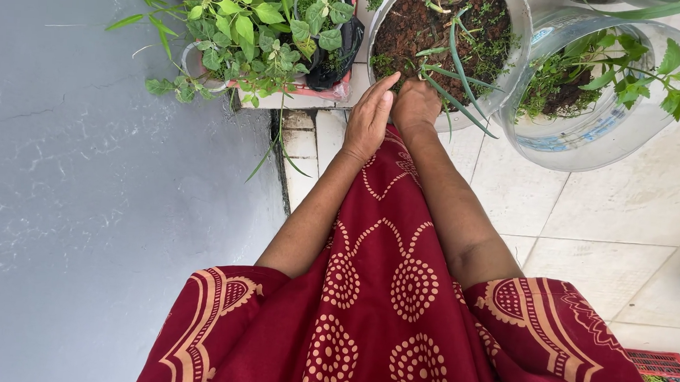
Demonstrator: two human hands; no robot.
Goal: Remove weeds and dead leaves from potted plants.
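Hiding both hands' fingertips (399, 82): grass blades (455, 79) at pot (518, 36) rim.

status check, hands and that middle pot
Left hand flat, open, at pot rim. Right hand fisted on long green leaves in soil pot. Nothing blocking.

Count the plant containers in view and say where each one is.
3, maybe more: white pot by both hands, clear tub at its right, pink planter at left. Another may sit cut off at top right.
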